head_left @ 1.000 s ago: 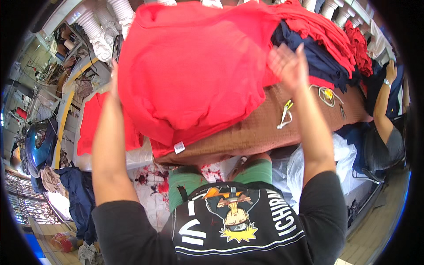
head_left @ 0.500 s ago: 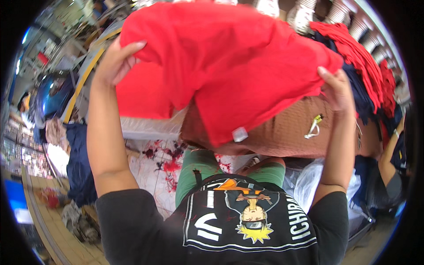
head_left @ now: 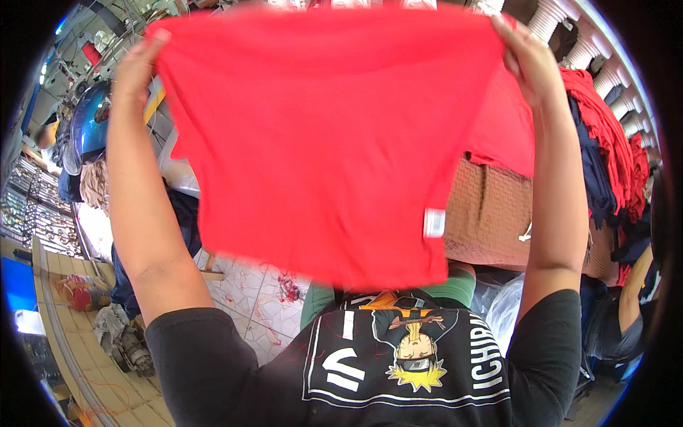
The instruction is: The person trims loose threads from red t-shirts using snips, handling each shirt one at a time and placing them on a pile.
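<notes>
A plain red garment point(head_left: 327, 149) hangs spread out in front of me, held up by its top edge; I cannot tell its exact kind. My left hand point(head_left: 139, 67) pinches the upper left corner, thumb along the cloth. At the upper right corner, my right hand point(head_left: 530, 60) grips the same edge. A small white label point(head_left: 434, 223) sits near the garment's lower right side. Its lower edge hangs just in front of my lap, slightly blurred. Behind it on the right lies more red cloth point(head_left: 501, 132) on a brown textured cover point(head_left: 491, 206).
Red and dark blue cloth point(head_left: 605, 142) is heaped at the right, below a row of white ribbed tubes point(head_left: 587, 50). Another person's arm point(head_left: 633, 292) shows at the far right. Clear plastic point(head_left: 505, 302) lies by my legs. Red threads litter the tiled floor point(head_left: 242, 285). A shiny blue object point(head_left: 91, 121) stands left.
Both hands have moved up and apart, the left one outward to the left. The garment, bunched and folded before, is now stretched flat between them, and its label has shifted right.
</notes>
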A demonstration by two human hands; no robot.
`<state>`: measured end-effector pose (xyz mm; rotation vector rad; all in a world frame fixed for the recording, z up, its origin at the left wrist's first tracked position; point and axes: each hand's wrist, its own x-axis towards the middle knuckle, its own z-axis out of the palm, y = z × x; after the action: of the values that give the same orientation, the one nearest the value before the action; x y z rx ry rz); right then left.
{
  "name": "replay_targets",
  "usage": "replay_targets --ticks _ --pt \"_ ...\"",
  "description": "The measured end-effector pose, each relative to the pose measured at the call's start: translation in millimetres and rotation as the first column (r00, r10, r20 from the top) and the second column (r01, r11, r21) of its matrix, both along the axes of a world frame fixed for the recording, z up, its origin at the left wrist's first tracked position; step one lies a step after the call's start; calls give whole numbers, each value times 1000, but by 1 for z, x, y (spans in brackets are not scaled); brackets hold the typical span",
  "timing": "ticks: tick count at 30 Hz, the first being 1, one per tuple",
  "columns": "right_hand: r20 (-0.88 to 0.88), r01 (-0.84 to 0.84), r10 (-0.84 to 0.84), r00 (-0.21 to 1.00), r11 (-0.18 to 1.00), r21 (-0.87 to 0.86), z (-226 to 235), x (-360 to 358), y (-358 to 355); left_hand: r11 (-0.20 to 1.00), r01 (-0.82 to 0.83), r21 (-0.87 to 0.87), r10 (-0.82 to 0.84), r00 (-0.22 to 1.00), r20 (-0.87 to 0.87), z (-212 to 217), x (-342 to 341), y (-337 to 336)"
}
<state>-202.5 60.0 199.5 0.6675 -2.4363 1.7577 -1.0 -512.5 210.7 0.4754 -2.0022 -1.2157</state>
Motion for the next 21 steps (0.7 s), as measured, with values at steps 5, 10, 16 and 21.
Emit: replay_targets --ticks 5,10,16,21 --pt "-272 -185 99 957 933 -309 61 62 -87 947 -282 154 321 850 -418 46 4 -68" --pt "-131 -362 349 928 927 -94 -20 54 -145 880 21 475 243 839 -487 -42 -12 -137" --pt "-168 -695 812 560 570 439 -108 165 -163 737 -475 481 503 861 78 -127 121 -257" --pt "160 -614 775 611 336 714 -177 152 -58 994 -74 -76 60 983 -172 -230 -133 109"
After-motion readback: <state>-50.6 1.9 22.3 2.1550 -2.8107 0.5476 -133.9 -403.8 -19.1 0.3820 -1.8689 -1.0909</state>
